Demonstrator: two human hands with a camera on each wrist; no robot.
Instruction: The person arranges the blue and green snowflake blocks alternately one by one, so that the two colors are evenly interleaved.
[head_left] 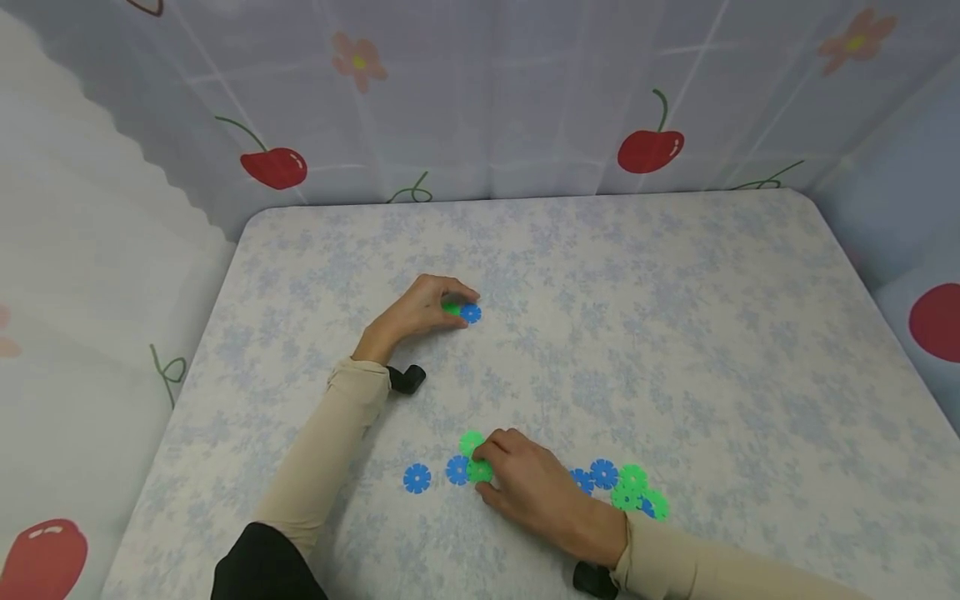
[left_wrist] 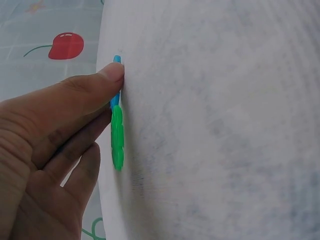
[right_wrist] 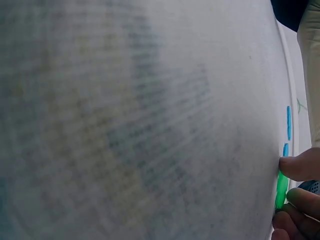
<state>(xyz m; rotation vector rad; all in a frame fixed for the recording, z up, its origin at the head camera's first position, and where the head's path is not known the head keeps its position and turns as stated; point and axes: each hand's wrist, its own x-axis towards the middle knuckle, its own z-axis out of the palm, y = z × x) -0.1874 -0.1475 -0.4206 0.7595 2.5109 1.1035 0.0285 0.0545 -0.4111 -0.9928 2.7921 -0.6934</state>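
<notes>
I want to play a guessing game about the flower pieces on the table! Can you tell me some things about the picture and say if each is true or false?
1. The left hand holds a green piece and a blue piece. True.
2. The right hand touches a red piece. False: its fingers are on a green disc.
3. A lone blue disc lies on the table, left of the right hand. True.
4. The wall cloth shows bananas. False: it shows cherries.
5. All the loose pieces are blue. False: a pile by the right wrist mixes blue and green.

Head view high, looking down — wrist views close, table-level
</notes>
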